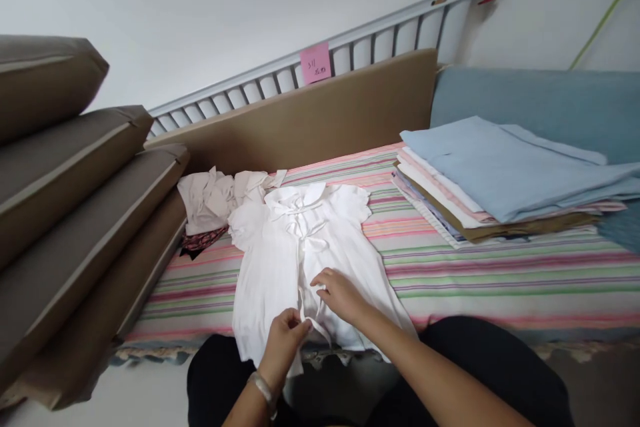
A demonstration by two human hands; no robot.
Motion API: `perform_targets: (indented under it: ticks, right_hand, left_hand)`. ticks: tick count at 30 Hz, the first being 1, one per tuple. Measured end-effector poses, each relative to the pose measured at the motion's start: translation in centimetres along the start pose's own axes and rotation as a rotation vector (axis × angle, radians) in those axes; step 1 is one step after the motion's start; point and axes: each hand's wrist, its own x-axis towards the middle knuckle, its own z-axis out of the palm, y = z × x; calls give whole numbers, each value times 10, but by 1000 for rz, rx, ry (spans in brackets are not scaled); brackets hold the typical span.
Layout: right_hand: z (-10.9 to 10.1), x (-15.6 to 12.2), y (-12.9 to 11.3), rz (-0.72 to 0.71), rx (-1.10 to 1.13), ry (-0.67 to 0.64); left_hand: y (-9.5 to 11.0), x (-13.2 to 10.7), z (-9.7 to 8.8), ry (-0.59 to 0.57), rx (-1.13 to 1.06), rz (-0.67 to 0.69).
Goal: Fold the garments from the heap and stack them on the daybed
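A white short-sleeved blouse (270,280) lies spread face up, with its collar away from me and its hem over the near edge. Two tied bows, the lower one a white bow (313,237), run down its front opening. Near the hem, my left hand (289,337), with a bracelet on its wrist, pinches a thin white fabric tie (314,325) between thumb and fingers. My right hand (339,292) hovers just above the blouse front, to the right of the opening. Its fingers are bent and slightly apart, with nothing visible between them.
A striped bedcover (500,273) lies beneath. Crumpled pale clothes (207,197) sit at back left, folded garments (510,167) at right. Brown cushions (100,213) are stacked at left. Behind stand a brown board (350,110) and a radiator (250,90) with a pink note (315,63).
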Motion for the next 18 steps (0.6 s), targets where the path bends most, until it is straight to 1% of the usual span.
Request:
perform_targets:
  ticks: [2, 3, 4, 6, 8, 9, 11, 14, 16, 18]
  right_hand:
    - [-5, 2, -2, 6, 95, 52]
    - [-7, 3, -3, 3, 132, 75]
    - [-8, 2, -3, 0, 162, 92]
    - [-7, 0, -4, -2, 203, 108]
    - [-4, -3, -2, 11, 248, 110]
    - [-2, -4, -2, 39, 289, 103]
    - [-1, -3, -1, 142, 406, 83]
    - [-3, 5, -5, 304, 597, 82]
    - [-6, 14, -10, 369, 716, 87]
    - [-6, 26, -15, 437, 764, 63]
  left_hand:
    - [16, -3, 0, -121, -302, -135]
    - [24, -4, 0, -169, -412, -171]
    - [30, -5, 1, -200, -479, -181]
    - [39, -7, 4, -223, -470, -162]
    - [39, -9, 5, -226, -369, -128]
    - [37, -10, 4, -238, -332, -113]
    - [30, -15, -1, -288, -345, -101]
    - [22, -22, -13, -357, -574, -151]
    - [22, -24, -19, -360, -752, -187]
    - [26, -25, -21, -353, -863, -180]
